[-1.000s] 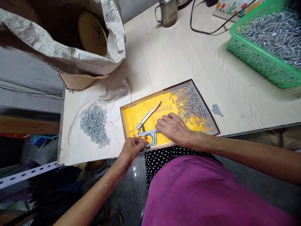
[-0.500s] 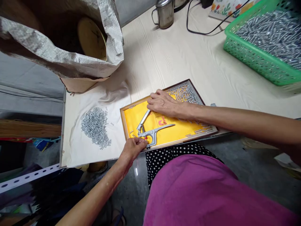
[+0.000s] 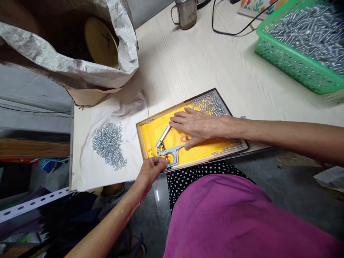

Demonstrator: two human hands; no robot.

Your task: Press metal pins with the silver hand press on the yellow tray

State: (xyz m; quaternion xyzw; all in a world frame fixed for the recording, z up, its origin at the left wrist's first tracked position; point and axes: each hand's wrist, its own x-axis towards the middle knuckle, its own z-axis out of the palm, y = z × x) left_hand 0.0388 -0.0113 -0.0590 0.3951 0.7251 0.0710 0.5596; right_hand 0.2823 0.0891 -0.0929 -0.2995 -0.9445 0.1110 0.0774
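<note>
Grey hand pliers (image 3: 174, 154) with a spring and a red part lie with handles spread apart in a shallow wooden tray (image 3: 139, 138) lined in yellow. My left hand (image 3: 154, 166) is at the jaw end of the pliers, thumb and fingers pinched together; what they hold is hidden. My right hand (image 3: 197, 125) is spread over the tray, fingertips by the end of the upper handle and thumb at the lower handle. Small metal pieces (image 3: 211, 104) fill the tray's far right corner, with some along its edges. A heap of short metal pieces (image 3: 109, 145) lies on white cloth to the left.
A large woven sack (image 3: 126, 50) with a round yellowish object (image 3: 101, 42) inside stands at the back left. A metal mug (image 3: 187, 14) and a black cable (image 3: 227, 33) are at the back. On the right, a green basket (image 3: 287, 68) holds many metal pieces.
My right hand has spread its fingers, and its thumb has come down to the lower handle. My left hand keeps its pinch at the jaw. The view has shifted slightly.
</note>
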